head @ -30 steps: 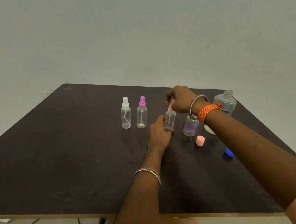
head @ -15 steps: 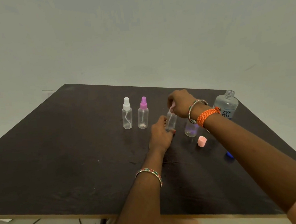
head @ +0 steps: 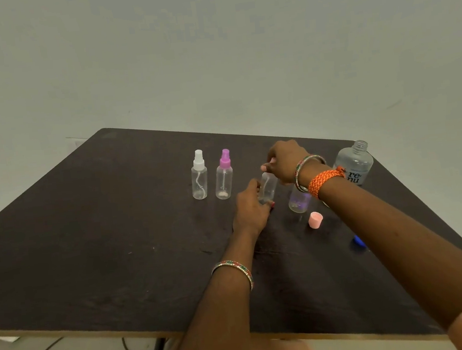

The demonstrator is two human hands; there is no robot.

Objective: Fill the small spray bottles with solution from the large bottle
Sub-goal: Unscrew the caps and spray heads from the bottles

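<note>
— Little has shifted since a moment ago: our right hand (head: pixel 282 161) stays bunched over the top of the small spray bottle (head: pixel 267 186), and our left hand (head: pixel 252 208) keeps its fingers curled round the bottle's base on the desk (head: pixel 89 246).

— So which step are we on?

— We judge we're working the sprayer top on that bottle, though we can't tell whether it's going on or coming off. Next calls for a steady hold below while the top turns.

— And the count?

— Four small bottles: one white-topped spray bottle (head: pixel 199 175), one purple-topped spray bottle (head: pixel 224 175), the one we grip, and one open small bottle (head: pixel 298 202) with a purple tint. One large bottle (head: pixel 355 166), uncapped, stands far right. One pink cap (head: pixel 315 219) and one blue cap (head: pixel 358 241) lie loose.
</note>
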